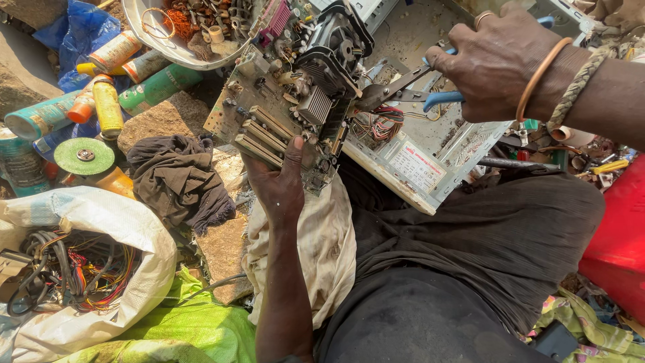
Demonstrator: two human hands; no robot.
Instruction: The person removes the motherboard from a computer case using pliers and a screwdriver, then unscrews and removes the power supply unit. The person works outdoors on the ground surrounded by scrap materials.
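Observation:
My left hand [281,183] grips the near edge of a green computer circuit board [269,101], holding it tilted up in front of me. A black fan and a finned metal heatsink [329,57] sit on the board. My right hand [500,64] is closed around blue-handled pliers [403,91]. The pliers' jaws touch the board's right edge just below the fan. Behind the pliers lies an open grey metal computer case [430,161] with a bundle of coloured wires inside. It rests on my lap.
A white sack [101,222] of tangled cables lies at lower left. Several spray cans [107,101] and a green grinding disc [84,156] lie at upper left. A white bowl [144,33] of small parts sits at top. A dark rag [178,178] lies between. A red box [621,235] stands at right.

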